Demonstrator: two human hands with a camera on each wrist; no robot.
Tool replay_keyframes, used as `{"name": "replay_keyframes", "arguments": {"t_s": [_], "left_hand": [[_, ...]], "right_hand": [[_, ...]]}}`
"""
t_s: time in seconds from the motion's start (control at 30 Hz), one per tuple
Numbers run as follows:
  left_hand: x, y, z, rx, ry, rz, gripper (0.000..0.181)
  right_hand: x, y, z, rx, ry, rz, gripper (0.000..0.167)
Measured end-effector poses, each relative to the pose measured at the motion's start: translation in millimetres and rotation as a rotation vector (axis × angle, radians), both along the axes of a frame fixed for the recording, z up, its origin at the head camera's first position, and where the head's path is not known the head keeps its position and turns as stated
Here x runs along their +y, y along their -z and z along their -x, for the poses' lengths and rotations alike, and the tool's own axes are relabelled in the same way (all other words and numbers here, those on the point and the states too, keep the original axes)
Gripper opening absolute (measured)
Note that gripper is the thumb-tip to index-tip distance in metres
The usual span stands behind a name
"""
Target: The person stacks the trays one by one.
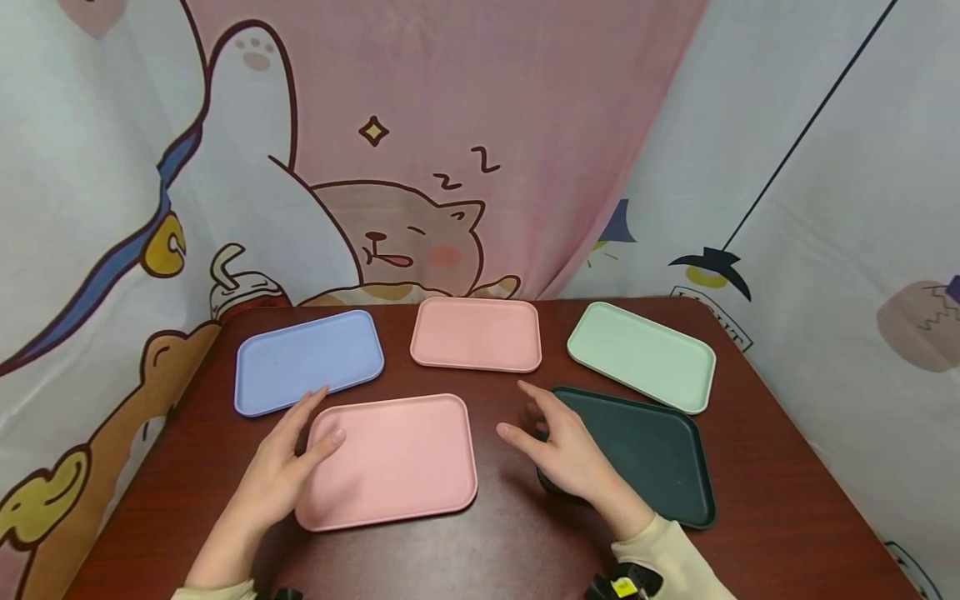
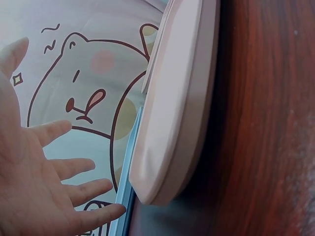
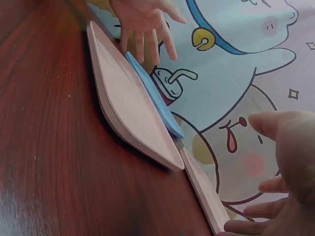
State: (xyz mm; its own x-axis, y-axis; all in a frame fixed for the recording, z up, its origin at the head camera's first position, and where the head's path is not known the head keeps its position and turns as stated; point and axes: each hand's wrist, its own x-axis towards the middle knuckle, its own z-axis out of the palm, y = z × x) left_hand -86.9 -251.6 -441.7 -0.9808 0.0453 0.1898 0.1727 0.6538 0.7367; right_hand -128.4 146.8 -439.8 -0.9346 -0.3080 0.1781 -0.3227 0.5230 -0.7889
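Note:
My left hand [image 1: 281,467] hovers over the left edge of the near pink tray [image 1: 401,462], fingers spread and relaxed, holding nothing. In the left wrist view the same hand [image 2: 32,179] has its fingers extended, apart from the tray. On the other side, my right hand [image 1: 570,454] is over the left part of a dark green tray [image 1: 660,458], its thumb and index finger pointing inward. Nothing is in its grasp. The right wrist view shows that hand [image 3: 298,169] with its fingers parted. Part of the dark tray is hidden beneath it.
Along the back of the brown table [image 1: 450,558] lie a blue tray [image 1: 311,362], a smaller pink tray [image 1: 476,333] and a light green tray [image 1: 645,358]. The light green one meets the dark tray's far edge. A printed cartoon curtain [image 1: 525,125] hangs behind.

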Motion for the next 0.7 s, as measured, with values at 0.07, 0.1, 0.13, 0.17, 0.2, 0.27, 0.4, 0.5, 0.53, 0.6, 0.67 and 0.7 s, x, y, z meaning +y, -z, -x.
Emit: {"name": "replay_keyframes", "arguments": {"t_s": [0.07,0.1,0.13,0.17,0.2,0.27,0.4,0.5,0.53,0.6,0.67,0.7], "left_hand": [[-1.1,0.2,-0.2,0.008,0.0,-0.007,0.07],[-1.7,0.6,-0.4,0.011,0.0,-0.01,0.069],[-2.2,0.6,-0.5,0.011,-0.002,-0.014,0.069],[-2.5,0.8,-0.8,0.01,-0.004,-0.016,0.069],[-2.9,0.9,-0.9,0.008,-0.006,-0.019,0.069],[-3.8,1.5,-1.7,-0.001,-0.009,-0.029,0.069],[-3.8,2.1,-2.5,-0.025,-0.019,-0.05,0.07],[-3.2,1.1,-2.9,-0.08,-0.05,-0.072,0.071],[-3.2,0.5,-3.0,-0.107,-0.067,-0.079,0.071],[-3.5,-0.5,-3.2,-0.165,-0.104,-0.096,0.074],[-4.4,-0.8,-3.2,-0.214,-0.137,-0.116,0.077],[-5.0,-0.6,-3.1,-0.23,-0.15,-0.127,0.078]], "right_hand": [[-2.5,0.1,-0.4,-0.022,-0.004,0.018,0.077],[-3.9,0.3,-0.4,-0.032,-0.005,0.026,0.077],[-5.3,0.5,-0.3,-0.042,-0.006,0.032,0.076],[-6.6,0.9,-0.2,-0.052,-0.006,0.039,0.076],[-7.8,1.0,-0.1,-0.062,-0.005,0.045,0.076],[-10.6,2.4,0.2,-0.081,-0.006,0.058,0.075],[-15.4,5.1,0.2,-0.113,0.003,0.071,0.074],[-19.0,7.6,0.5,-0.132,0.015,0.065,0.073],[-20.3,8.4,0.5,-0.139,0.018,0.061,0.073],[-23.1,9.8,0.7,-0.156,0.017,0.058,0.073],[-26.0,11.0,0.7,-0.172,0.009,0.062,0.073],[-27.4,11.7,0.8,-0.179,0.004,0.066,0.073]]}}
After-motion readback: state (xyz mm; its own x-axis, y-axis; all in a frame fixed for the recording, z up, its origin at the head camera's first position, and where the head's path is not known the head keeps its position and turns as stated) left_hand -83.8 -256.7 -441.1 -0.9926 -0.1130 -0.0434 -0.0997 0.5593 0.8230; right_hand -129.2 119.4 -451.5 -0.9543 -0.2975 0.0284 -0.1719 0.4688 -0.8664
